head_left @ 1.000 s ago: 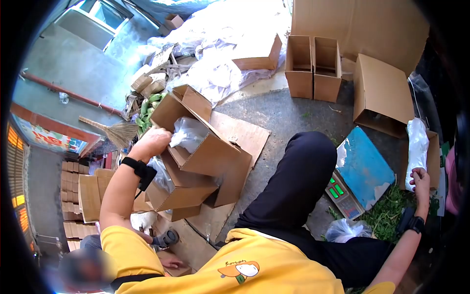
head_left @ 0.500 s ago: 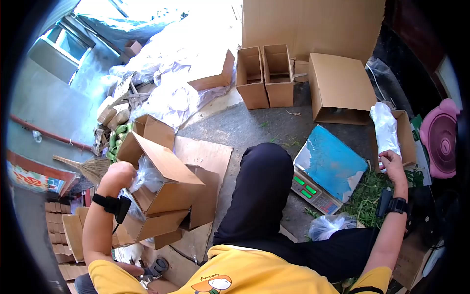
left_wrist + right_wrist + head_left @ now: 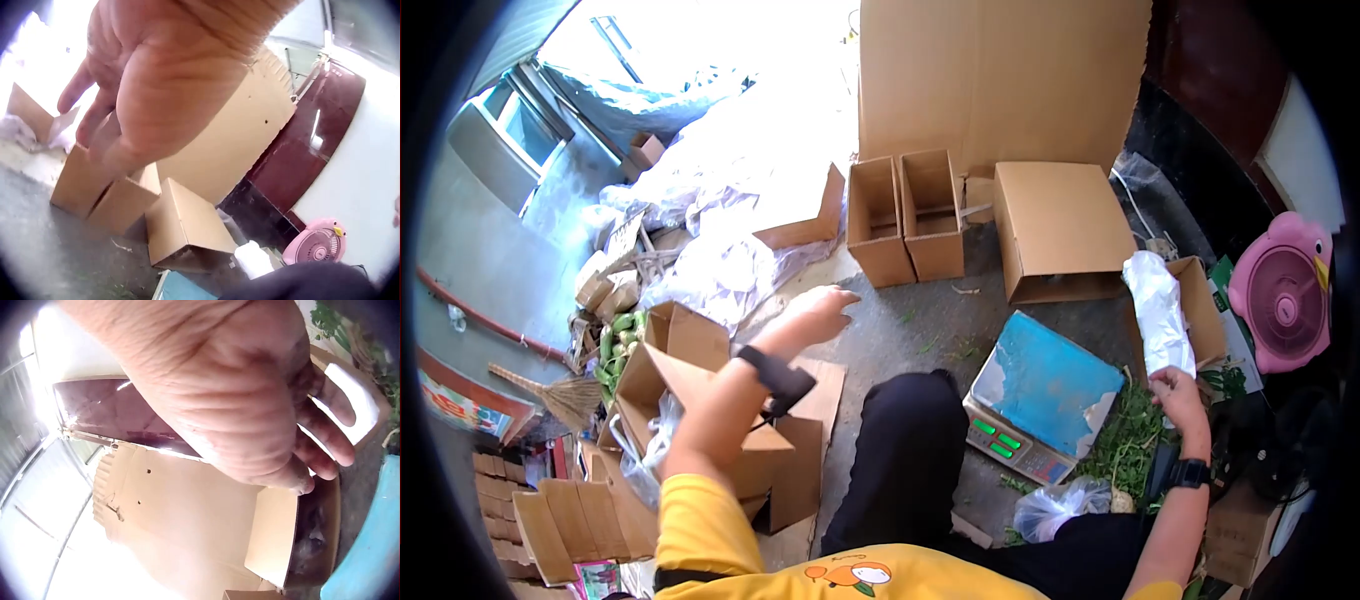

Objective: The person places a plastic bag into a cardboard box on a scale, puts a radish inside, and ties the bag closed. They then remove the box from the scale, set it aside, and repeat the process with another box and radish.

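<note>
My left hand (image 3: pixel 815 315) is out in front over the floor, fingers loosely extended and nothing in them. Behind its forearm stands an open carton (image 3: pixel 785 455) lined with a clear plastic bag (image 3: pixel 662 430). On the right, my right hand (image 3: pixel 1178 395) is at the near end of a bundle of white plastic bags (image 3: pixel 1158 315), which lies over a small open carton (image 3: pixel 1200 310). In the right wrist view its fingers (image 3: pixel 325 440) are slightly spread and overlap the white bundle (image 3: pixel 353 403).
A scale with a blue platform (image 3: pixel 1045 385) and lit green digits stands before my knee. Leafy greens (image 3: pixel 1135 435) and a clear bag (image 3: pixel 1055 510) lie beside it. Two tall cartons (image 3: pixel 905 250) and a larger carton (image 3: pixel 1065 220) stand farther off. A pink basin (image 3: pixel 1285 295) is at right.
My left hand has left the carton with the clear bag and swung forward and right. The right hand stays at the white bags. The head view has turned right and up.
</note>
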`<state>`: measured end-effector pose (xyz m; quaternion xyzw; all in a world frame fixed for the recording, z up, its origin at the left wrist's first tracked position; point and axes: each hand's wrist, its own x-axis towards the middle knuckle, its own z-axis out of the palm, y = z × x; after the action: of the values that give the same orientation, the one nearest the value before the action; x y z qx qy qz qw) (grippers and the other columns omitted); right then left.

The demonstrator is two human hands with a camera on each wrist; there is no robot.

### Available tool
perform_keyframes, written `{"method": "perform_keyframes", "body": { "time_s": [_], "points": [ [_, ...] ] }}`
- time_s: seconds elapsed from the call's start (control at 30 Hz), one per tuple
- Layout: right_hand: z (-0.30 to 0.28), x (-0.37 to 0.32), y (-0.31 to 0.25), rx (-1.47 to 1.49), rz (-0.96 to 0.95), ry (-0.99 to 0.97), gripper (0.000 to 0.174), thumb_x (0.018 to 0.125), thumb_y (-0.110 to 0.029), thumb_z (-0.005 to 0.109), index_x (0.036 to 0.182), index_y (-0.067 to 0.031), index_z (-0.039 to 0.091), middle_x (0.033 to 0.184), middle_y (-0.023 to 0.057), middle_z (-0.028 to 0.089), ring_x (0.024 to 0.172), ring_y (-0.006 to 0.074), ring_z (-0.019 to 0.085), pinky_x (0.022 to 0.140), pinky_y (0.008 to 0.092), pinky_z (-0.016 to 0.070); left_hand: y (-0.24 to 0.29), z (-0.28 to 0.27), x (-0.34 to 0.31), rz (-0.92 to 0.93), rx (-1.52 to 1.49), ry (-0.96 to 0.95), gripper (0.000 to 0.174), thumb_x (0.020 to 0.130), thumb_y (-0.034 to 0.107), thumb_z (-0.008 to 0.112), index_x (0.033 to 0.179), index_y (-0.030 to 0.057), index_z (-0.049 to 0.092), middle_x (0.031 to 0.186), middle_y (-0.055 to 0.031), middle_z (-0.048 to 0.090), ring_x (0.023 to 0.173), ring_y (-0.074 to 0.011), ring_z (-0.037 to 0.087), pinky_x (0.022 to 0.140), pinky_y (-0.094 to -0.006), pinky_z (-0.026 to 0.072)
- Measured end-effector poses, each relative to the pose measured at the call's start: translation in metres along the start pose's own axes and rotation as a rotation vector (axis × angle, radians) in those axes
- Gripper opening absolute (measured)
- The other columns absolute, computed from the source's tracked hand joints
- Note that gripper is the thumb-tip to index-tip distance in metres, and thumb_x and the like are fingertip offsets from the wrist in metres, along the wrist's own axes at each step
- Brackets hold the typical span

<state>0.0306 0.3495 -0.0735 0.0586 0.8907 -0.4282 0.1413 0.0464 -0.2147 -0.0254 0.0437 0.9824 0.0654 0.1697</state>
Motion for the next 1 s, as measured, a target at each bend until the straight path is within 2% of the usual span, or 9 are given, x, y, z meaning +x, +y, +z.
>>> {"method": "perform_keyframes", "body": {
  "time_s": [0.13,0.23,0.4,0.47,0.53,0.6,0.73,0.8,1.0],
  "points": [
    [-0.003,-0.012,0.001,-0.043,0.060,0.002,0.016,0.081,-0.006,0.056,0.091,0.0048,0.058,0.071,0.0042,0.058,0.061,0.0109,0.053,0.057,0.0265,0.0435,-0.015,0.045,0.087,-0.110,-0.036,0.086,0.055,0.074,0.015,0.061,0.126,0.0066,0.046,0.123,-0.0166,0.049,0.113,-0.0340,0.047,0.094,-0.0390,0.0413],
    [-0.003,-0.019,0.009,-0.082,0.084,-0.006,0.018,0.080,-0.007,0.057,0.095,0.0045,0.059,0.076,0.0065,0.060,0.066,0.0127,0.055,0.061,0.0286,0.0446,-0.020,0.055,0.134,-0.248,0.006,0.240,0.055,0.080,0.011,0.052,0.134,0.0139,0.037,0.135,-0.0062,0.039,0.128,-0.0268,0.032,0.104,-0.0470,0.0279],
    [0.001,-0.026,0.003,-0.166,0.134,-0.017,0.022,0.078,-0.008,0.058,0.097,0.0035,0.060,0.084,0.0110,0.062,0.074,0.0185,0.059,0.066,0.0326,0.0469,-0.042,0.083,0.191,-0.203,0.113,0.438,0.067,0.076,0.018,0.061,0.136,0.0125,0.031,0.130,-0.0122,0.044,0.125,-0.0295,0.038,0.104,-0.0485,0.0271],
    [0.002,-0.025,0.005,-0.181,0.129,-0.031,0.023,0.077,-0.008,0.058,0.097,0.0037,0.060,0.085,0.0118,0.062,0.074,0.0190,0.059,0.066,0.0328,0.0470,-0.041,0.082,0.195,-0.246,0.142,0.189,0.060,0.076,0.018,0.060,0.131,0.0124,0.036,0.120,-0.0123,0.051,0.116,-0.0287,0.046,0.103,-0.0474,0.0286],
    [0.003,-0.023,0.002,-0.195,0.127,-0.052,0.023,0.077,-0.008,0.058,0.097,0.0039,0.060,0.086,0.0125,0.062,0.074,0.0196,0.060,0.067,0.0330,0.0470,-0.042,0.100,0.191,-0.281,0.146,0.270,0.045,0.071,0.023,0.066,0.112,0.0091,0.052,0.098,-0.0147,0.061,0.099,-0.0293,0.058,0.092,-0.0418,0.0419],
    [0.004,-0.022,-0.007,-0.182,0.171,-0.045,0.023,0.077,-0.008,0.058,0.097,0.0036,0.060,0.086,0.0126,0.062,0.074,0.0204,0.060,0.067,0.0330,0.0472,-0.042,0.106,0.176,-0.199,0.021,0.000,0.052,0.070,0.031,0.069,0.113,0.0066,0.054,0.095,-0.0170,0.062,0.097,-0.0293,0.059,0.086,-0.0394,0.0454],
    [0.008,-0.018,-0.011,-0.194,0.173,-0.063,0.023,0.077,-0.008,0.058,0.097,0.0033,0.060,0.085,0.0124,0.063,0.075,0.0206,0.060,0.068,0.0329,0.0474,-0.036,0.112,0.136,-0.068,-0.210,-0.007,0.072,0.073,0.045,0.066,0.126,0.0019,0.045,0.107,-0.0222,0.060,0.093,-0.0304,0.061,0.077,-0.0368,0.0486],
    [0.009,-0.016,-0.001,-0.208,0.089,-0.057,0.023,0.076,-0.008,0.058,0.097,0.0031,0.060,0.084,0.0124,0.063,0.074,0.0204,0.060,0.068,0.0328,0.0475,-0.013,0.094,0.115,-0.371,-0.790,-0.052,0.074,0.077,0.045,0.061,0.128,-0.0053,0.040,0.120,-0.0255,0.052,0.113,-0.0337,0.050,0.095,-0.0349,0.0395],
    [0.012,-0.016,-0.004,-0.195,0.056,-0.057,0.022,0.077,-0.008,0.058,0.096,0.0029,0.060,0.080,0.0111,0.063,0.071,0.0179,0.059,0.066,0.0310,0.0470,-0.003,0.144,0.136,-0.339,-0.865,0.578,0.045,0.076,0.020,0.053,0.119,0.0062,0.052,0.101,-0.0235,0.060,0.097,-0.0368,0.057,0.084,-0.0392,0.0455]
  ]
}}
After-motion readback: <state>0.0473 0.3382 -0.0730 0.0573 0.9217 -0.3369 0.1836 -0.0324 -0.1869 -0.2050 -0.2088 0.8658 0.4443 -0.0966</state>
